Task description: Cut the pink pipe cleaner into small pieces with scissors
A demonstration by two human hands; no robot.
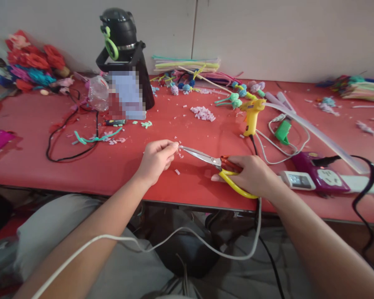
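My right hand [252, 174] grips a pair of scissors [202, 155] with one orange and one yellow handle. The blades point left, and their tips nearly meet the fingertips of my left hand [158, 160]. Thumb and forefinger of that left hand are pinched together; what sits between them is too small to name. Tiny pale pink clippings [180, 154] lie on the red table [118, 178] beneath the blade tips. Farther back is a pile of short lilac pieces [203, 113].
A yellow glue gun [252, 116] stands right of the pile. A purple power strip [322, 172] with cables lies at right. A black flask [121, 45] rises at back left, near a clear bottle [99, 93]. Bundles of pipe cleaners [187, 63] line the wall. A white cable [174, 230] hangs across my lap.
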